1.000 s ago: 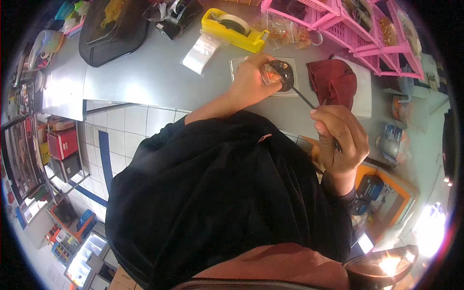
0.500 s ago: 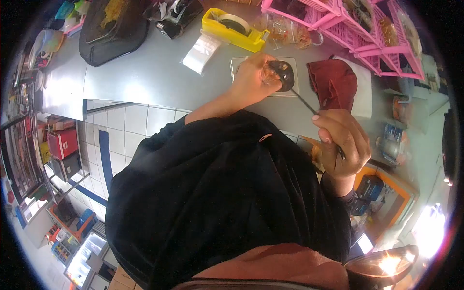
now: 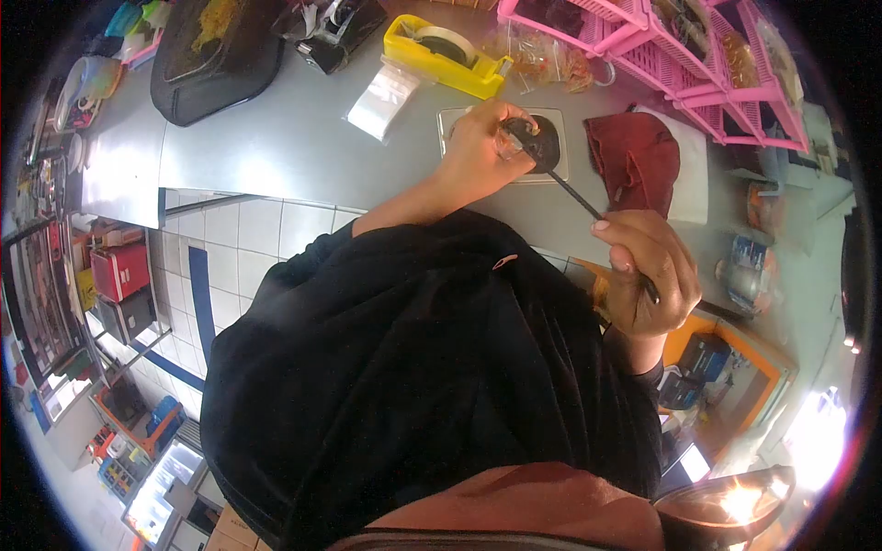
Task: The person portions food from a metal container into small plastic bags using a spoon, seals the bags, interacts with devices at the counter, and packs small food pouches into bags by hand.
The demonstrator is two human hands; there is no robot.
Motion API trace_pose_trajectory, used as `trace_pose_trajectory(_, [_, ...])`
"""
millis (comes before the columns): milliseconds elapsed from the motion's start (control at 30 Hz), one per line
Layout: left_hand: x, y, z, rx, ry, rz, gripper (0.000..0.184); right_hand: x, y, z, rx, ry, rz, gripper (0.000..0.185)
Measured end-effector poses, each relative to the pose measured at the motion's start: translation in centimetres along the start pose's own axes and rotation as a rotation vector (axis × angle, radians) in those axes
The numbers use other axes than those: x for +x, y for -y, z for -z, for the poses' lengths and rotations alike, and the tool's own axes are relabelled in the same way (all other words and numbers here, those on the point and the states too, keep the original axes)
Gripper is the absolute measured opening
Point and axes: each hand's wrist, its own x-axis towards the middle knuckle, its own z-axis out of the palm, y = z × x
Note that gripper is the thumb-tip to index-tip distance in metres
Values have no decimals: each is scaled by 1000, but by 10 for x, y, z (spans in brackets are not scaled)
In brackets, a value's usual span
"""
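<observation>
My left hand [image 3: 478, 147] is closed on a small clear plastic bag [image 3: 509, 147], its fingers at the edge of a dark rounded piece [image 3: 547, 145]. That piece is over a pale, square-cornered plate [image 3: 450, 119] on the metal table; I cannot tell what it is or whether it rests there. In my right hand [image 3: 650, 271] is a thin dark rod [image 3: 577, 196], pinched near its lower end. The rod slants up and left, and its far end meets the dark piece near my left fingertips. Whether the two are joined is unclear.
A yellow tape dispenser [image 3: 447, 57] and a pack of clear bags [image 3: 381, 101] lie beyond my left hand. Dark red cloth [image 3: 636, 156] lies to the right, below pink plastic baskets [image 3: 680, 78]. A black tray [image 3: 216, 92] with yellowish shreds stands at the upper left.
My right hand has shifted slightly left and the rod has turned a little, its lower end now showing more. The dark piece by my left fingers has tilted. My left hand has barely moved.
</observation>
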Motion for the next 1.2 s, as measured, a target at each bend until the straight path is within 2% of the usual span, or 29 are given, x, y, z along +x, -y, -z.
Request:
trace_pose_trajectory(100, [1,4,0,25,-42,-12,39,-3,-4,3,-62,-103,-6,12])
trace_pose_trajectory(133, [3,9,-2,25,-41,-13,39,-5,-9,5,-10,-164,-40,14])
trace_pose_trajectory(200, [7,16,-6,71,-184,-170,40,-8,-11,4,108,-355,-168,29])
trace_pose_trajectory(300, [5,15,-8,-73,-145,-123,41,-17,-24,5,234,-469,-281,29])
trace_pose_trajectory(400, [2,7,-2,-26,-21,-70,39,-25,-30,1,302,-496,-285,32])
trace_pose_trajectory(467, [3,10,-3,3,-37,-83,39,-25,-27,-2,336,-535,-282,33])
trace_pose_trajectory(533, [3,6,-2,32,-47,-96,38,-25,-22,-2,143,-356,-184,34])
trace_pose_trajectory(567, [2,3,-1,69,-43,-45,38,-26,-24,-1,140,-357,-185,34])
trace_pose_trajectory(633, [2,3,-1,106,-39,5,38,-29,-31,1,211,-472,-143,34])
trace_pose_trajectory(667, [3,9,-3,-11,-68,-60,34,-29,-32,0,212,-472,-142,34])
trace_pose_trajectory(733, [4,5,-2,-127,-98,-126,32,-30,-33,-1,389,-652,-227,33])
trace_pose_trajectory(800, [2,-2,1,-220,-109,-109,33,-32,-37,0,391,-691,-263,33])
trace_pose_trajectory(867, [5,10,8,-170,-114,-117,33,-35,-42,0,392,-731,-298,32])
trace_pose_trajectory(933, [6,6,21,-121,-116,-124,34,-43,-46,-3,214,-611,-516,25])
trace_pose_trajectory(967, [8,-4,32,-256,-61,31,35,-49,-52,-8,212,-612,-517,25])
trace_pose_trajectory(1000, [11,-14,39,-389,-3,186,37,-54,-59,-15,168,-402,-650,21])
trace_pose_trajectory(1033, [12,-19,42,-388,-1,185,37,-55,-64,-19,122,-188,-777,18])
trace_pose_trajectory(1067, [14,-24,43,-508,-30,263,37,-52,-67,-23,122,-190,-775,18])
trace_pose_trajectory(1133, [14,-27,45,-624,-60,340,38,-36,-63,-36,-174,177,-353,25])
trace_pose_trajectory(1167, [13,-26,44,-674,-60,280,41,-29,-61,-38,-173,175,-354,25])
trace_pose_trajectory(1200, [12,-27,45,-698,-59,250,43,-22,-60,-39,-191,54,-286,29])
